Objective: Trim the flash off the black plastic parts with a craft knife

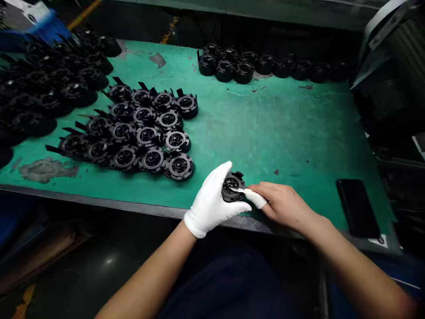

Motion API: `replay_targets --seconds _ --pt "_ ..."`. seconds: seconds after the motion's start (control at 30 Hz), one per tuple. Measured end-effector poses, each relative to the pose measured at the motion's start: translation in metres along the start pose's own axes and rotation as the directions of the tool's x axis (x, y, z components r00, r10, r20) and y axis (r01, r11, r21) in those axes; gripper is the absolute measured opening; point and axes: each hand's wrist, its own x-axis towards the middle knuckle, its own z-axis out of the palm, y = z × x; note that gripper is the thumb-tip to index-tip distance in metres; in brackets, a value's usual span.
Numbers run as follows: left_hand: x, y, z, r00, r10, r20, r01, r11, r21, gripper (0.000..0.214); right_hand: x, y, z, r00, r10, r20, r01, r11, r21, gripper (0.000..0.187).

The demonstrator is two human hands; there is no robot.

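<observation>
My left hand [214, 199], in a white glove, grips a round black plastic part [229, 195] near the table's front edge. The part's ringed face is turned up toward me, with a dark tab at its upper edge. My right hand [282, 201] is bare except for a white covering on the thumb or a finger. It pinches a small knife with a pale, thin blade [237, 190], whose tip lies over the middle of the part. The knife's handle is mostly hidden in my fingers.
Several similar black parts [179, 166] stand in rows left of my hands, with more [76, 91] at the far left. Another row [244, 71] lines the table's back. A black phone-like slab [357, 208] lies at right on the green tabletop [282, 133]. Dark machinery borders the right side.
</observation>
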Motion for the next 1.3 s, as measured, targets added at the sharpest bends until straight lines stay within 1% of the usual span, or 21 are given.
replay_targets --seconds 0.1,0.2,0.37,0.53,0.67,0.77,0.83,0.93,1.0,1.07,1.17,1.23,1.3 --pt "-0.001 0.0 0.006 0.999 -0.003 -0.034 0.003 1.0 0.007 0.095 0.0 0.002 0.002 0.999 -0.035 -0.005 0.035 0.999 -0.033 0.04" --pt "-0.001 -0.001 0.009 0.999 -0.006 -0.044 0.007 1.0 0.016 0.09 0.0 0.003 0.001 0.998 -0.057 -0.006 0.056 0.997 -0.043 0.042" --pt "-0.001 -0.002 0.011 0.999 -0.001 -0.047 0.001 1.0 0.015 0.092 0.005 0.003 -0.001 0.999 -0.043 0.014 0.044 0.998 -0.041 0.04" --pt "0.001 -0.002 0.013 0.995 0.044 -0.088 -0.043 0.999 0.011 0.09 0.011 0.003 0.002 0.999 0.033 -0.007 -0.034 0.997 -0.065 0.039" --pt "0.0 -0.004 0.015 0.995 0.052 -0.087 -0.049 0.998 0.028 0.092 0.006 0.001 -0.004 1.0 0.011 0.003 -0.011 0.999 -0.053 0.038" --pt "-0.001 -0.004 0.016 0.993 0.067 -0.099 -0.064 0.997 0.042 0.092 0.001 -0.006 -0.013 0.999 0.001 0.036 0.004 0.992 -0.128 0.037" --pt "-0.001 -0.004 0.015 0.992 0.073 -0.106 -0.068 0.997 0.044 0.091 0.002 -0.013 -0.019 0.998 0.021 0.057 -0.009 0.981 -0.195 0.036" --pt "-0.001 -0.004 0.015 0.993 0.078 -0.088 -0.074 0.996 0.04 0.091 0.007 -0.021 -0.025 0.995 0.09 0.051 -0.073 0.957 -0.28 0.036" --pt "-0.001 -0.005 0.015 0.993 0.084 -0.083 -0.081 0.996 0.041 0.092 0.011 -0.022 -0.027 0.99 0.138 0.038 -0.119 0.944 -0.309 0.038" --pt "-0.002 -0.006 0.015 0.992 0.09 -0.09 -0.087 0.995 0.039 0.092 0.013 -0.019 -0.028 0.989 0.142 0.043 -0.125 0.955 -0.27 0.039" --pt "-0.003 -0.007 0.014 0.989 0.108 -0.1 -0.105 0.994 0.029 0.093 0.007 -0.012 -0.023 0.997 0.048 0.055 -0.044 0.997 -0.065 0.043" --pt "-0.004 -0.008 0.013 0.989 0.112 -0.101 -0.111 0.994 0.02 0.093 -0.001 -0.009 -0.015 1.0 -0.013 0.022 0.011 0.997 0.077 0.047" --pt "-0.004 -0.007 0.013 0.991 0.101 -0.093 -0.1 0.995 0.011 0.092 -0.008 -0.01 -0.005 1.0 -0.004 -0.027 0.008 0.986 0.167 0.05"
